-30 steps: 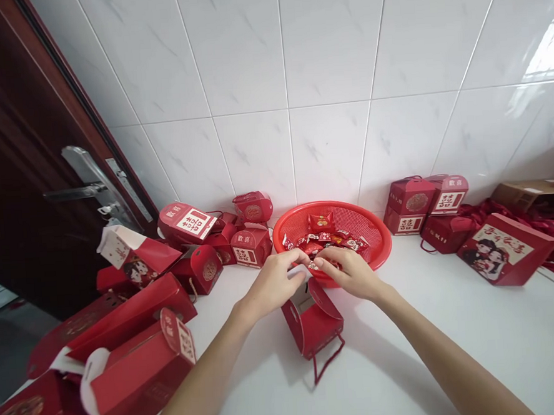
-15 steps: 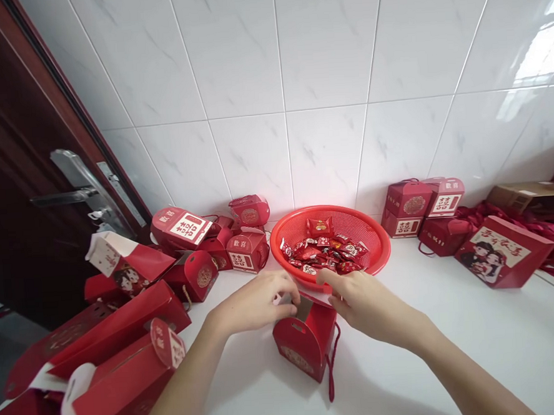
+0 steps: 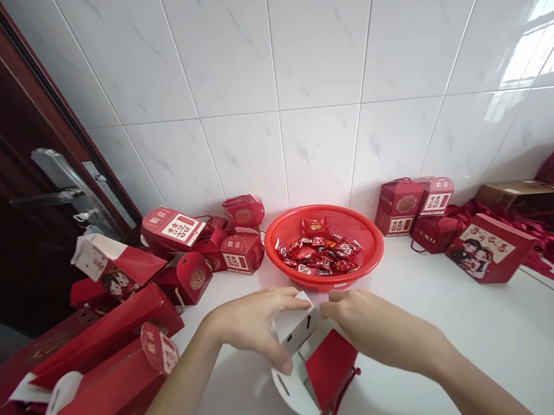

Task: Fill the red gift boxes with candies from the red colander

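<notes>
In front of me a small red gift box (image 3: 331,367) lies open and tilted, its white inside and slotted, rounded flaps showing. My left hand (image 3: 253,325) straddles its left side, thumb on the near white flap and fingers at the far one. At the far right edge, my right hand (image 3: 371,324) has its fingers curled against a flap; the fingertips are partly hidden. A dark red cord hangs from the box's right side. Just beyond my hands is a red plastic basket (image 3: 376,254) with several wrapped candies (image 3: 324,251) in it.
Several red boxes (image 3: 114,383), some with flaps open, crowd the left side. More closed boxes (image 3: 401,203) stand at the right by the wall, near a picture-printed box (image 3: 490,247), ribbon and a cardboard carton (image 3: 523,195). A dark door (image 3: 18,204) borders the left.
The box's flaps have been spread outward, so its white inside now shows. My left thumb has moved onto the near flap. The view has shifted slightly to the right.
</notes>
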Demonstrator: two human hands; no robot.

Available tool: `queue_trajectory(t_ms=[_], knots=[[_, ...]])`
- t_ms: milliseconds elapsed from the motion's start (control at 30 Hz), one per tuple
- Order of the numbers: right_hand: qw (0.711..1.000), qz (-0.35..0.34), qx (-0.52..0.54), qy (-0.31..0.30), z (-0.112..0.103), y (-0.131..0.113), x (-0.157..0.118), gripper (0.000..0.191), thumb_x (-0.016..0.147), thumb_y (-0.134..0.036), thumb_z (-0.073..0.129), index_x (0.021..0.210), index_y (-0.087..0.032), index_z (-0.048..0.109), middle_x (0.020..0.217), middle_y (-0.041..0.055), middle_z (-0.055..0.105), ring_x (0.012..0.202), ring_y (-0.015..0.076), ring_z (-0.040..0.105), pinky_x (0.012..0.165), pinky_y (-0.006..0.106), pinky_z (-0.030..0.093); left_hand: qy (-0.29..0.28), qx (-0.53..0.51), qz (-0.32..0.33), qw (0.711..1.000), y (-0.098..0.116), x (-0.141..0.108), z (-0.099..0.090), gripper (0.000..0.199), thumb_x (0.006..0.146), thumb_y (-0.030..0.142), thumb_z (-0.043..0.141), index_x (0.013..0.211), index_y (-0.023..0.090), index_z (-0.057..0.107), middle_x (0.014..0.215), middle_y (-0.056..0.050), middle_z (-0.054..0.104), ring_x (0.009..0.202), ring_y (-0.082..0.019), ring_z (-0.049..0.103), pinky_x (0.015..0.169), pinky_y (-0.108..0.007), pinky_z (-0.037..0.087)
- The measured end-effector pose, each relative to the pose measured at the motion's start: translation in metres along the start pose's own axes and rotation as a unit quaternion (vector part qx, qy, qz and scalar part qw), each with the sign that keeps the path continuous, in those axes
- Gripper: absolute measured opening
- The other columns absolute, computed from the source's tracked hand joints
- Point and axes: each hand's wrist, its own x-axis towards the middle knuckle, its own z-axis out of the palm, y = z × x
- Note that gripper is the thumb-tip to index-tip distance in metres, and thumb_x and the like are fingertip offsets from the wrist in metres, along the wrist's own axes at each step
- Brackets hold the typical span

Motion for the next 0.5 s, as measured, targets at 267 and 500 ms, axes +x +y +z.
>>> queue_trajectory(t_ms=[267,500], knots=[[0.993,0.088,-0.002,-0.083,0.003,0.021,0.002,0.015,0.087,-0.015,0.056,0.074,-0.022,0.053,0.063,0.0015,0.055,0.058,0.0188,0.055,0.048,0.028,0.024,-0.117,-0.124,-0.092,0.981,-0.033,0.016,0.001,0.080,0.044,0.040,0.094,0.113,0.028,0.055,0.103,0.002,0.067,0.096,-0.024,0.064,0.081,-0.030,0.049],[0.991,0.119,0.001,-0.064,0.000,0.029,0.005,0.021,0.085,-0.008,0.052,0.069,-0.021,0.049,0.069,0.0036,0.061,0.060,0.0183,0.056,0.050,0.029,0.027,-0.055,-0.125,-0.079,0.988,-0.034,0.020,-0.001,0.061,0.065,0.044,0.084,0.117,0.026,0.058,0.109,-0.001,0.067,0.102,-0.023,0.062,0.088,-0.031,0.047]])
